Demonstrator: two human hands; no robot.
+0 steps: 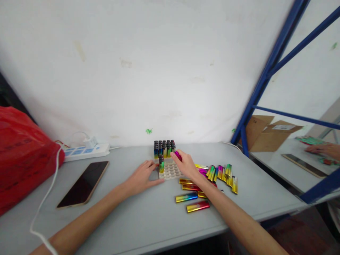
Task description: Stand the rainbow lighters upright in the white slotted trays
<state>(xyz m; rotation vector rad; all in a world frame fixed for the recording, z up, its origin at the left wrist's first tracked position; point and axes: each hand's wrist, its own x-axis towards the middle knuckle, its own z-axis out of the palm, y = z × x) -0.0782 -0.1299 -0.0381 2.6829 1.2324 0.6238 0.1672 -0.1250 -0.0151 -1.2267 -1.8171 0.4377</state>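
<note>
Carefully, a magenta lighter (178, 155) is pinched between the thumb and fingers of the right hand (186, 165), above the holed pale tray (172, 171), at whose far end upright lighters (164, 148) are grouped. The left hand (143, 177) is laid at the tray's left side, thumb and fingers spread apart, while loose lighters (198, 206) are scattered on the grey table (127, 221) to the right.

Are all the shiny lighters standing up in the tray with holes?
No, many lighters lie loose on the table beside the tray.
</note>
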